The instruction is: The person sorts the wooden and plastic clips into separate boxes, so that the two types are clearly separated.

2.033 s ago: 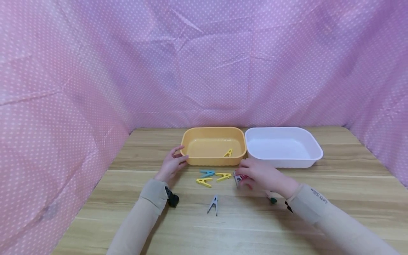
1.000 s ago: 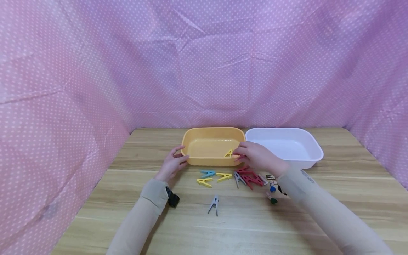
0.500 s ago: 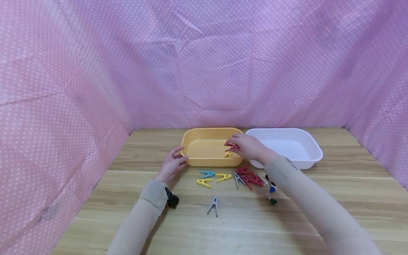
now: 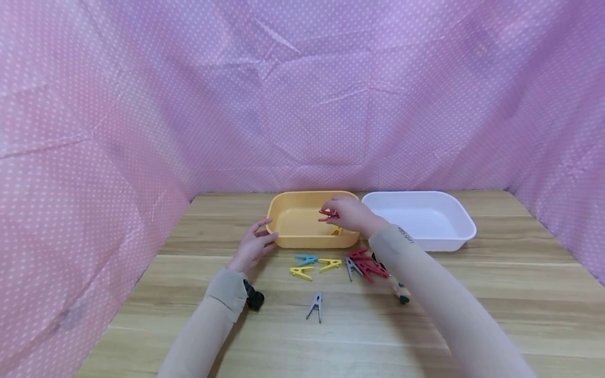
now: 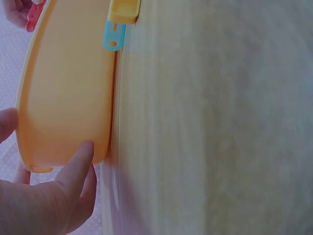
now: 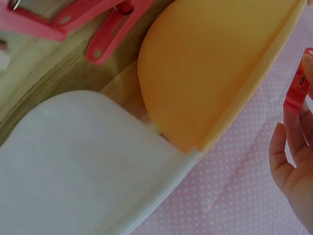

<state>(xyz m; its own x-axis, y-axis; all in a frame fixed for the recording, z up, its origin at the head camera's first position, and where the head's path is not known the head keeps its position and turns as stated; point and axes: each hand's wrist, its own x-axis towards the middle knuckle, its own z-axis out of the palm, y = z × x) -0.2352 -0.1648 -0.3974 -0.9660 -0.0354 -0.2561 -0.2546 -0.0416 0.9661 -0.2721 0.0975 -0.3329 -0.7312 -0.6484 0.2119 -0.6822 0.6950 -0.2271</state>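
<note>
My right hand pinches a red clothespin over the orange tub. The pin also shows between thumb and fingers in the right wrist view, with the hand at the right edge. Below it, a yellow clothespin lies inside the tub. My left hand is at the tub's left end with fingers spread; in the left wrist view, fairly straight fingers touch the wall and rim of its corner.
Before the tub lie a blue clothespin, two yellow clothespins, several red clothespins and a grey one. Another grey clothespin lies nearer. Small clips are partly under the right forearm. A white tub stands right.
My right hand took a red clothespin from the pile, lifted it over the orange tub's front right and moved farther left with it. The left hand has stayed at the tub's left end.
</note>
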